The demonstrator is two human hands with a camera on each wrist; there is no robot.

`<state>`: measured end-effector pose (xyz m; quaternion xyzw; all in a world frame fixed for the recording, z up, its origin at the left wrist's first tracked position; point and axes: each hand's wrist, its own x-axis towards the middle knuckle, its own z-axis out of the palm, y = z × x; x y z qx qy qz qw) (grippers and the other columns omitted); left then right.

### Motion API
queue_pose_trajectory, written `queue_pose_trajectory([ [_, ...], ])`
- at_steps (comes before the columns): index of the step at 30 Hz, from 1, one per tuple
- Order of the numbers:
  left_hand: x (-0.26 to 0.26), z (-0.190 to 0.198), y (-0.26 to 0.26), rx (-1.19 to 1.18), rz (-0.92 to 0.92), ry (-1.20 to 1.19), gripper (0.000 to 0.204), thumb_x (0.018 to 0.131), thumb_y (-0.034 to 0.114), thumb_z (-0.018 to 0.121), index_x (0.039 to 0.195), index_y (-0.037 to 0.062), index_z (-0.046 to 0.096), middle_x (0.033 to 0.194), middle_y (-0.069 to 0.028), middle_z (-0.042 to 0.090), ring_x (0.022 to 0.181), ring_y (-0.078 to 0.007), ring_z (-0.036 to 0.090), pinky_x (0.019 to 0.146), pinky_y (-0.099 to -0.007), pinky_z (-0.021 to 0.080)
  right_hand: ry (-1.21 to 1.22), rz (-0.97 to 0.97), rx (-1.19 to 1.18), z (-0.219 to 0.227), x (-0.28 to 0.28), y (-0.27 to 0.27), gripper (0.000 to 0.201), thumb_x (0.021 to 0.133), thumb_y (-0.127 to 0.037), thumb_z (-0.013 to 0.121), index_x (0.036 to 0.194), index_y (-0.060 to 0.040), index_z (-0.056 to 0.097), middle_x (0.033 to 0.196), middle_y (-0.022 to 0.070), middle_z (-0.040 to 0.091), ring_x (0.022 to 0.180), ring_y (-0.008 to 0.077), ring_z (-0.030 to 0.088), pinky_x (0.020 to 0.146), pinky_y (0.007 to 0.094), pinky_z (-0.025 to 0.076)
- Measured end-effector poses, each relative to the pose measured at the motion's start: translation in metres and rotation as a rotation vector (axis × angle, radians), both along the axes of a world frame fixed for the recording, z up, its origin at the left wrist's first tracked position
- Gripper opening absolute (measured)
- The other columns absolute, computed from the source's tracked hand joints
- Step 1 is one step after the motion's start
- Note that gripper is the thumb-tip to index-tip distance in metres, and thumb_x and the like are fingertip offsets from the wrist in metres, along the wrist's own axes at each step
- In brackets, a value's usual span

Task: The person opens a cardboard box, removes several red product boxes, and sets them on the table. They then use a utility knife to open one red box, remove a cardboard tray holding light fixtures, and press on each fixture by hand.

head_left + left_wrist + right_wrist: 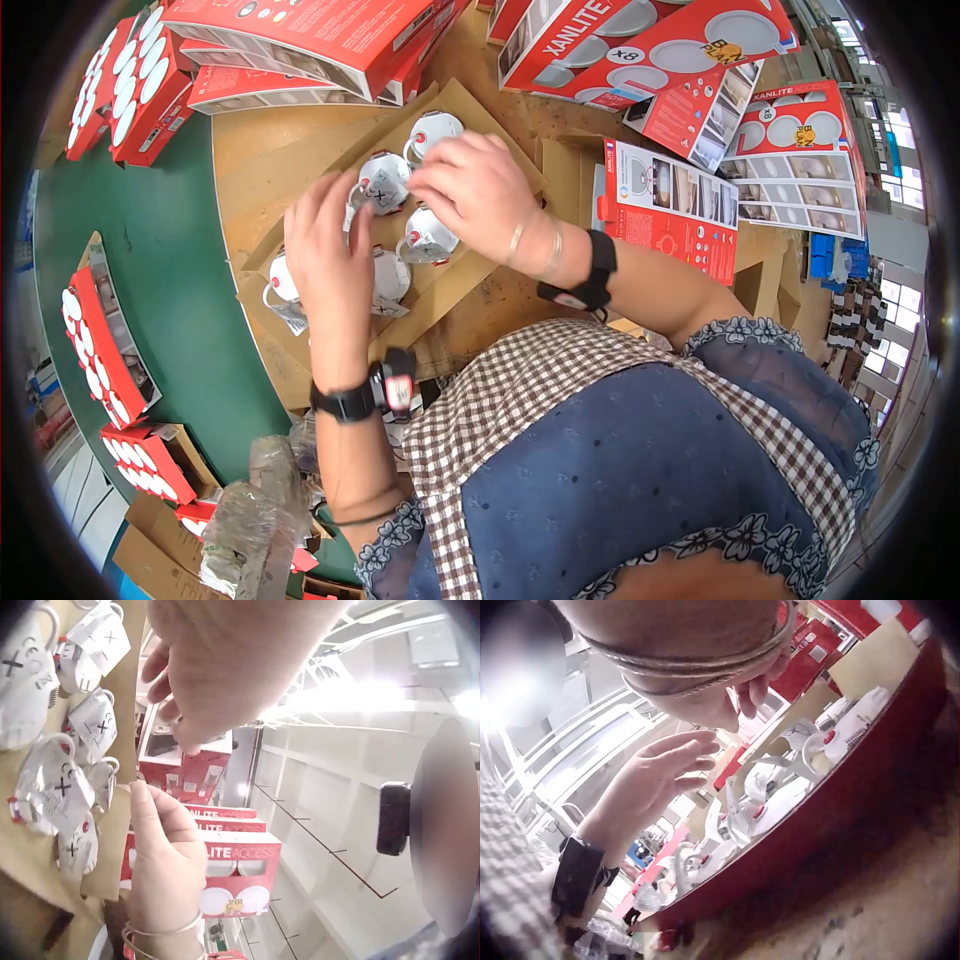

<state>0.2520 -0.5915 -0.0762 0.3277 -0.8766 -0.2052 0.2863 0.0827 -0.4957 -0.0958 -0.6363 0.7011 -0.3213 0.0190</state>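
White fittings [430,238] sit within box [470,106] edges, prob. to stay sorted, w/ L hand [330,262] loosely spread, R hand [482,190] can't tell.

At least 6 white fittings [430,238] sit in 1 open carton [445,295], 5 visible in the head view. 2 black wrist straps [345,405], 2 thin bangles [555,250], at least 8 red boxes [655,228], 1 green surface [180,250], 1 brown surface [240,150].

Room on the left, the green surface [185,290] runs open beside the worktop [245,150]! Ahead, red boxes [300,45] leave only a narrow slot; to the right another red box [665,225] blocks the way, and cardboard walls [452,290] fence in the white fittings [432,232].
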Motion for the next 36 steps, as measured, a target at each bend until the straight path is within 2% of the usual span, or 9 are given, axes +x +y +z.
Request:
queue_pose_trajectory([
  [2, -0.007, -0.019, -0.014, -0.058, 0.009, -0.01, 0.037, 0.081, 0.004, 0.071, 0.118, 0.0051, 0.066, 0.116, -0.0134, 0.065, 0.107, -0.0333, 0.06, 0.094, -0.0425, 0.047, 0.09, -0.026, -0.02, -0.015, -0.004, -0.019, 0.007, 0.08, -0.02, 0.069, 0.085, -0.0186, 0.074, 0.089, -0.0006, 0.062, 0.091, 0.0219, 0.057, 0.082, 0.0386, 0.04],
  [7, -0.001, -0.039, -0.019, 0.173, -0.064, -0.147, 0.038, 0.076, 0.0, 0.07, 0.113, 0.0042, 0.066, 0.119, -0.0111, 0.064, 0.111, -0.0331, 0.059, 0.096, -0.0412, 0.048, 0.104, -0.09, 0.078, -0.027, -0.007, -0.024, 0.016, 0.076, -0.016, 0.071, 0.092, -0.02, 0.072, 0.094, 0.0012, 0.061, 0.095, 0.0252, 0.058, 0.083, 0.0406, 0.041],
  [14, 0.007, -0.046, -0.019, 0.081, -0.069, -0.067, 0.016, 0.071, 0.0, 0.072, 0.086, 0.0037, 0.067, 0.112, -0.0082, 0.067, 0.103, -0.0313, 0.061, 0.09, -0.0425, 0.047, -0.009, -0.114, 0.06, -0.036, -0.003, -0.026, 0.012, 0.078, -0.014, 0.067, 0.09, -0.0184, 0.068, 0.092, 0.002, 0.061, 0.091, 0.0256, 0.059, 0.082, 0.0414, 0.042],
  [24, 0.011, -0.041, -0.02, 0.084, -0.077, -0.084, 0.02, 0.071, -0.002, 0.073, 0.09, 0.0046, 0.068, 0.114, -0.0097, 0.066, 0.104, -0.032, 0.061, 0.089, -0.0424, 0.048, -0.026, -0.084, 0.044, -0.033, 0.0, -0.031, 0.008, 0.08, -0.015, 0.067, 0.087, -0.0175, 0.069, 0.086, 0.0002, 0.061, 0.087, 0.0233, 0.059, 0.082, 0.0405, 0.041],
  [27, 0.019, -0.028, -0.015, 0.259, -0.033, 0.064, 0.023, 0.074, -0.001, 0.073, 0.096, 0.0053, 0.07, 0.115, -0.0105, 0.066, 0.102, -0.0315, 0.062, 0.085, -0.0413, 0.05, 0.028, -0.066, -0.079, -0.014, 0.005, -0.026, 0.008, 0.079, -0.017, 0.068, 0.087, -0.0174, 0.069, 0.085, 0.0001, 0.06, 0.086, 0.0222, 0.059, 0.081, 0.0397, 0.042],
  [29, 0.043, -0.022, -0.01, -0.049, 0.009, 0.197, 0.026, 0.077, -0.001, 0.073, 0.102, 0.0053, 0.071, 0.114, -0.0119, 0.066, 0.101, -0.0317, 0.063, 0.082, -0.0403, 0.051, -0.028, 0.094, -0.002, 0.009, 0.019, -0.01, 0.012, 0.079, -0.015, 0.07, 0.091, -0.0151, 0.069, 0.09, 0.0012, 0.061, 0.088, 0.0225, 0.059, 0.081, 0.0386, 0.043],
  [30, 0.058, -0.02, -0.002, -0.023, -0.002, 0.163, 0.028, 0.076, 0.002, 0.075, 0.104, 0.004, 0.07, 0.112, -0.0121, 0.066, 0.101, -0.032, 0.062, 0.085, -0.0417, 0.049, -0.086, 0.248, 0.075, 0.014, 0.03, 0.0, 0.016, 0.078, -0.014, 0.071, 0.094, -0.0129, 0.069, 0.096, 0.0024, 0.063, 0.09, 0.0228, 0.06, 0.081, 0.0375, 0.044],
  [33, 0.077, -0.016, 0.026, 0.07, -0.134, -0.039, 0.036, 0.075, 0.005, 0.077, 0.109, 0.0039, 0.068, 0.116, -0.0131, 0.065, 0.105, -0.0333, 0.06, 0.089, -0.0432, 0.047, -0.075, 0.387, 0.211, 0.0, 0.06, 0.021, 0.022, 0.078, -0.015, 0.073, 0.099, -0.0112, 0.067, 0.097, 0.0029, 0.062, 0.09, 0.0226, 0.06, 0.079, 0.0369, 0.045],
  [36, 0.082, -0.024, 0.047, 0.077, -0.127, -0.161, 0.046, 0.073, 0.009, 0.079, 0.116, 0.0046, 0.065, 0.122, -0.0131, 0.062, 0.111, -0.0344, 0.057, 0.096, -0.0458, 0.045, 0.006, 0.283, 0.207, -0.029, 0.059, 0.028, 0.025, 0.078, -0.015, 0.073, 0.102, -0.011, 0.067, 0.094, 0.0037, 0.06, 0.09, 0.0236, 0.061, 0.079, 0.0383, 0.047],
])
